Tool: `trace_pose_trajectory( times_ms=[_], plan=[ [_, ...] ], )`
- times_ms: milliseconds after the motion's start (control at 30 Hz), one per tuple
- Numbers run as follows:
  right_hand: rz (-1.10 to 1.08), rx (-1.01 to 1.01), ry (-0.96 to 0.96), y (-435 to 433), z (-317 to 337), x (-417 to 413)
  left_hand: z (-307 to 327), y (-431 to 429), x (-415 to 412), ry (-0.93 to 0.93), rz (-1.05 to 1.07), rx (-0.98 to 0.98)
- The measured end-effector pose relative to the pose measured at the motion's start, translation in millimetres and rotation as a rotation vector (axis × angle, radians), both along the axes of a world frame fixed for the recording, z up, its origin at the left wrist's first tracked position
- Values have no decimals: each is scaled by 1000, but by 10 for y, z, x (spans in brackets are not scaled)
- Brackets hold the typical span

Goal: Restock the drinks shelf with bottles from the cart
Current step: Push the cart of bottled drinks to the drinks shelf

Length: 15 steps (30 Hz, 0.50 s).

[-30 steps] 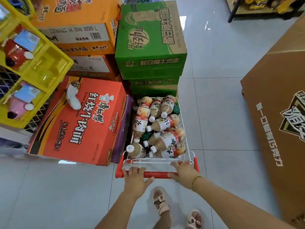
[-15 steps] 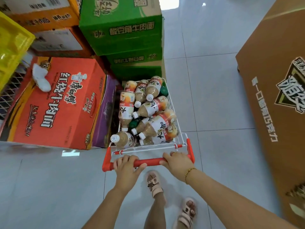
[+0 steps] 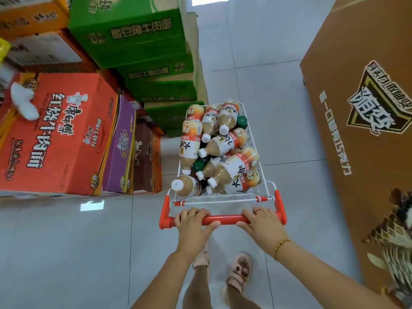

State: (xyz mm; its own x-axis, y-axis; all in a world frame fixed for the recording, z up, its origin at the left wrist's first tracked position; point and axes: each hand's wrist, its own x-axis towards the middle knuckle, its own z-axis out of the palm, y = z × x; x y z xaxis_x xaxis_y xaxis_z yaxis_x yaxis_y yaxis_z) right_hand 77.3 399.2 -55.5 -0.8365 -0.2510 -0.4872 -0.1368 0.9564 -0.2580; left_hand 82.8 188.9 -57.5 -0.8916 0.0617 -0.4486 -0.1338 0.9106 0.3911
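Observation:
A small white wire cart with a red handle stands on the tiled floor in front of me. Several bottles of beige drink with white caps and orange-white labels lie piled inside it, with dark green caps showing between them. My left hand grips the handle's left part. My right hand, with a ring and a gold bracelet, grips its right part. No drinks shelf is in view.
Stacked green cartons rise just ahead-left of the cart. Red, purple and brown cartons sit on the left. A big brown carton fills the right side. A tiled aisle runs ahead between them. My sandalled feet are below the handle.
The cart has rolled forward along the aisle with both hands on the handle; the cartons on the left have slid nearer, and the yellow rack has gone out of view.

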Motion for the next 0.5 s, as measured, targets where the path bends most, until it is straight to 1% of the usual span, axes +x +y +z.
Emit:
trace_pose_trajectory(
  times_ms=[167,300,400,500],
  plan=[
    [-90,-25,9,434,27,-43,-21,442,-166,15,-34,66],
    [-107,-9,91,780,43,-200,-40,795,-442,11,-63,43],
    [-104,5,113,1109,15,-485,-45,1129,-703,-4,-60,30],
    [-55,16,112,1471,-27,-853,-32,1459,-994,15,-46,23]
  ],
)
